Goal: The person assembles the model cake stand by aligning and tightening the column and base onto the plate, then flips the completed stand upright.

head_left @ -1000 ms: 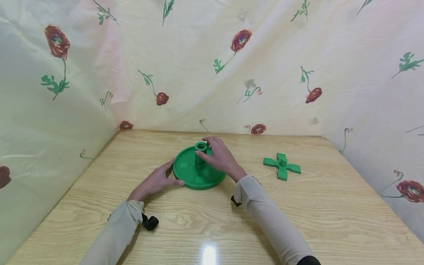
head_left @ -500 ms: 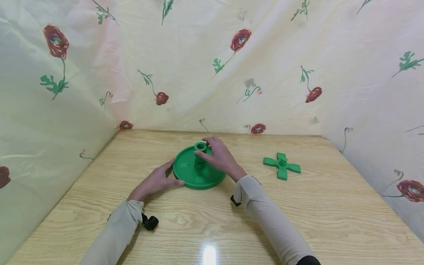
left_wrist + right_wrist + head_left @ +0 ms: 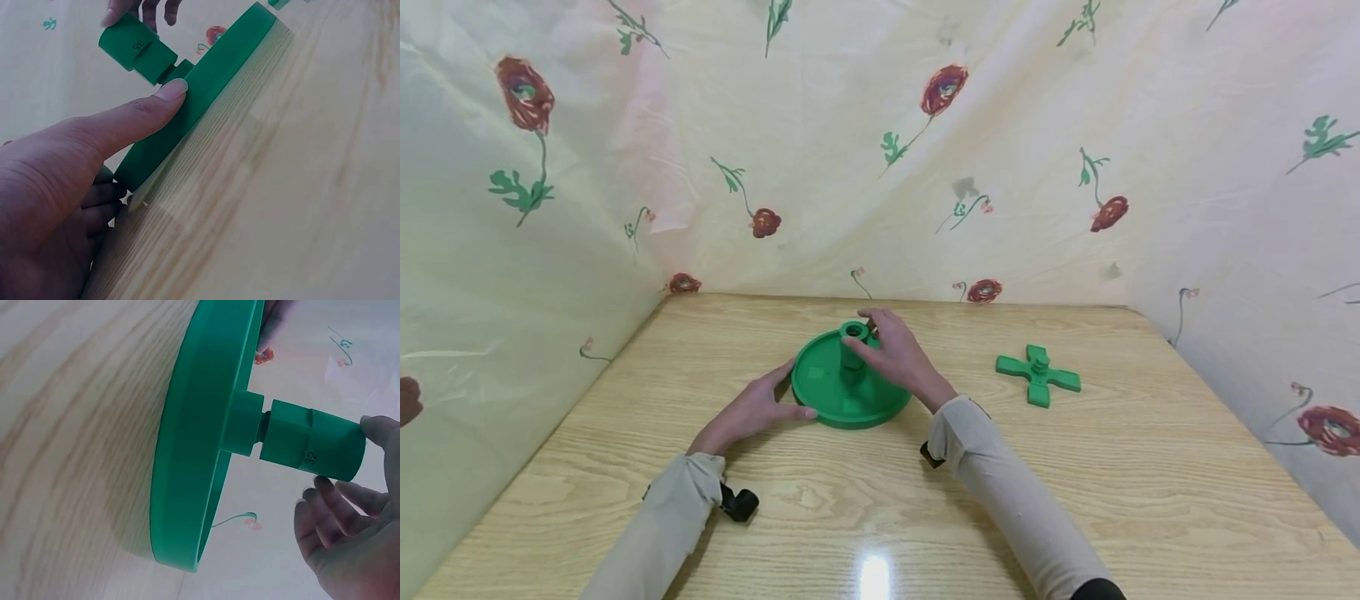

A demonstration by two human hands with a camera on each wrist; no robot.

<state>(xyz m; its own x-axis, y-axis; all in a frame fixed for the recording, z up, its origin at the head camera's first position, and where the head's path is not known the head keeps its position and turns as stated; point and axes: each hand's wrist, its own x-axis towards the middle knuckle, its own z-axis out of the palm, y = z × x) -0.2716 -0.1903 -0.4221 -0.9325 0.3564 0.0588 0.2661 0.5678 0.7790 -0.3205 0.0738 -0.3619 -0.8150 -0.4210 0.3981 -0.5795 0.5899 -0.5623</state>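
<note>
Cylinder [image 3: 312, 440] stands over the middle of the round tray [image 3: 820, 396], long axis near upright, holed end skyward; fingers of the right hand [image 3: 897, 352] pinch its top, the left hand's [image 3: 758, 408] grip the tray's left rim, and I see a cross-shaped piece [image 3: 1039, 374] right of the tray.

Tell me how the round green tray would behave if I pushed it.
The tray would probably slide rather than tip, being broad and low. It looks stiff, its rim evenly round. The cylinder above might wobble, since its neck looks narrow.
</note>
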